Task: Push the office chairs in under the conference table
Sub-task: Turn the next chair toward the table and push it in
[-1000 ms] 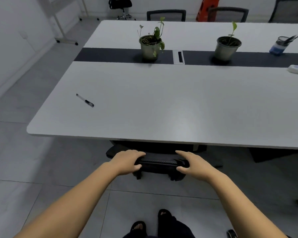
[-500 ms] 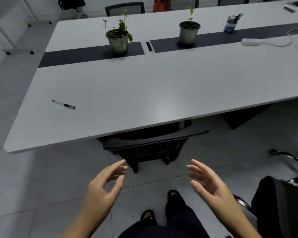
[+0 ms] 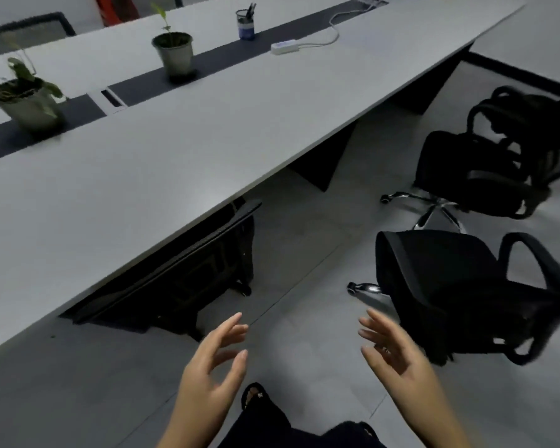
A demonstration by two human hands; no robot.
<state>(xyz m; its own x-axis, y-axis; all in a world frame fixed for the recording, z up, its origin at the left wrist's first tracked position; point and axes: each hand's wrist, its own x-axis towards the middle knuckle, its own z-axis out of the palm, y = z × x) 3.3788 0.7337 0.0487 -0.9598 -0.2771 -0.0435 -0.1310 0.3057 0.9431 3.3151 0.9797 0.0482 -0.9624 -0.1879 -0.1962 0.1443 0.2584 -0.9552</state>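
Hands: your left hand (image 3: 212, 367) and right hand (image 3: 393, 354) hang in the air with fingers spread and relaxed, grasping nothing, apart from every chair.
Tucked chair: one office chair (image 3: 188, 266) sits under the near edge of the conference table (image 3: 149, 150), only its backrest and a caster showing.
Loose chairs: the nearest chair (image 3: 459, 292) stands just right of your right hand, out on the floor and turned at an angle to the table; a farther chair (image 3: 485, 169) stands beyond it, well clear of the table edge.
Risk, armrests: the nearest chair has looped armrests; if you push it in at this angle, one may catch the table edge and stop it short.
Risk, table leg: a dark table support (image 3: 324, 160) stands between the tucked chair and the farther one; a chair aimed at it will likely jam.
Risk, swivel: pushing at one corner of the backrest would probably spin the seat rather than roll it.
Risk, feet: your foot (image 3: 256, 397) is close to where the casters would roll.
Hidden: the tucked chair's seat and base are under the tabletop; the nearest chair's base is mostly covered by its seat.
Cut off: the farther chair's backrest runs off the right edge, and it may overlap another chair behind; you cannot tell.
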